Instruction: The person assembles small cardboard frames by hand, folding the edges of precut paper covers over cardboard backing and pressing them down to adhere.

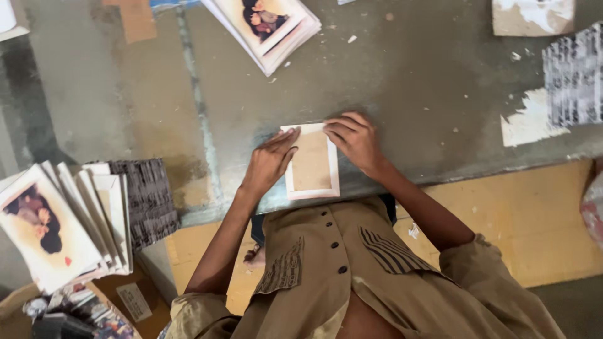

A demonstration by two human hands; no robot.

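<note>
Nearest, a tan buttoned shirt (352,270) with striped pocket flaps, sleeves rolled, both forearms reaching up onto the grey counter (427,94). At lower left, a fanned stack of picture cards (59,226), tilted, beside a dark patterned bundle (147,201). On the counter's near edge, between the two hands, a cream card with a brown panel (312,162), lying flat. Left hand (270,162) flat along the card's left border, fingers (286,139) stretched and close together, pressing, not gripping. Right hand (355,139) over the top right corner, fingers (338,129) curled down onto the card's top edge, held close; whether pinching or only pressing, impossible to tell. Farther off, torn white paper scraps (531,119) stuck on the counter at right, next to a black-and-white patterned sheet (575,75). Farthest, at the top edge, another stack of picture cards (267,28), well apart from the hands.
</note>
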